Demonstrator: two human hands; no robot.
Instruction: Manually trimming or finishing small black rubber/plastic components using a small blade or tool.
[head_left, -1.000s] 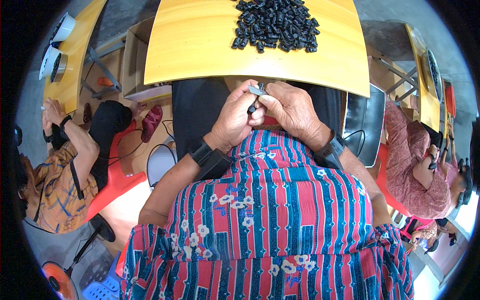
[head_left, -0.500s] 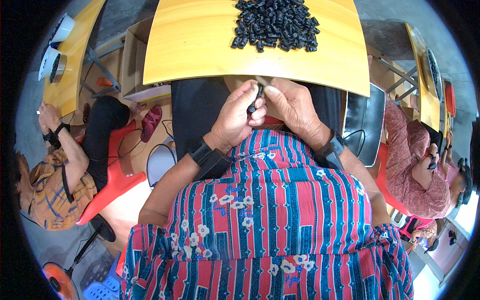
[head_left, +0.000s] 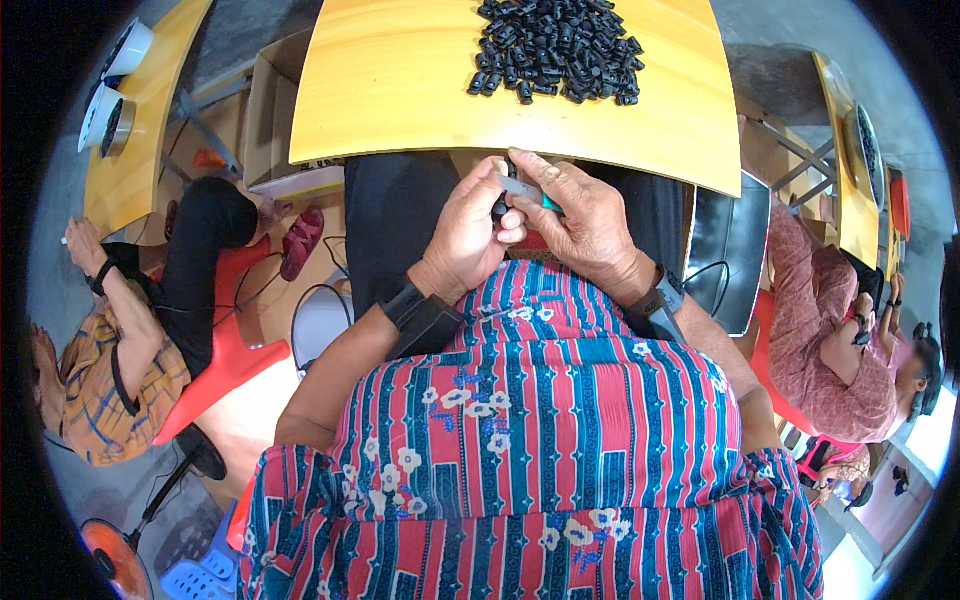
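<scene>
My left hand [head_left: 468, 228] pinches a small black plastic piece [head_left: 500, 208], which looks like a cord lock, just off the table's near edge. My right hand [head_left: 590, 218] is closed on a small knife [head_left: 520, 187] with a flat grey blade and a bit of teal handle. Its blade lies across the top of the black piece, by my left thumb; my fingers cover much of both. Beyond my hands, a pile of similar black plastic pieces [head_left: 560, 50] rests on the yellow table [head_left: 400, 90].
Left of the table stands an open cardboard box [head_left: 268, 120]; a dark-lined box [head_left: 722, 255] sits to the right. One person [head_left: 125, 350] sits at another table on the left, another [head_left: 850, 340] on the right. A maroon shoe [head_left: 302, 243] lies on the floor.
The right hand has turned and its index finger has stretched forward, so the knife's blade and teal handle now show. My left hand keeps its pinch on the black piece.
</scene>
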